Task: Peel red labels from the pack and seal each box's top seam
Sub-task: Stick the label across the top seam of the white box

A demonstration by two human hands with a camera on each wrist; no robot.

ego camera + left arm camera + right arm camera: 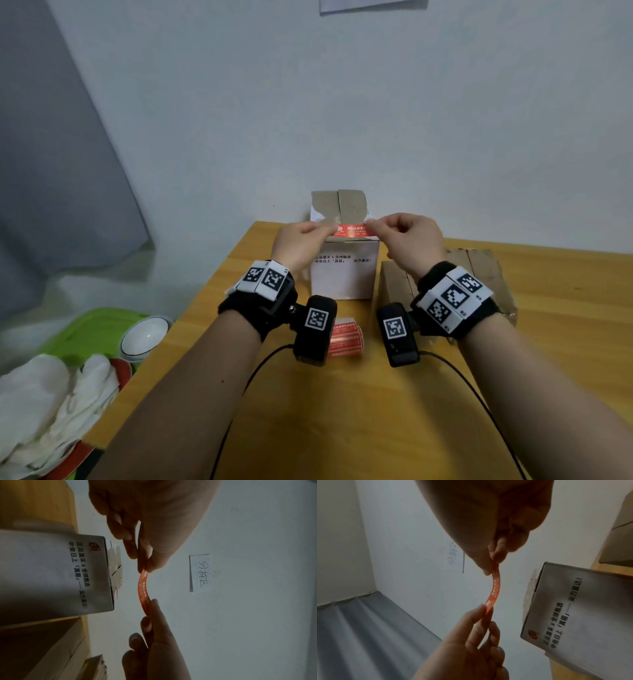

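We pinch the red label (352,230) end to end, left hand (297,244) and right hand (406,242), stretched crosswise just above the white box (344,274), across its top seam.

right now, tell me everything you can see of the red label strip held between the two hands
The red label strip is a narrow, thin, flexible band, red-orange with small white print along its face. It is off the pack and held in the air, stretched roughly level between both hands and bowed slightly in the wrist views. The left hand pinches one end, the right hand pinches the other. It hangs above the front top edge of the white cardboard box, not touching it.
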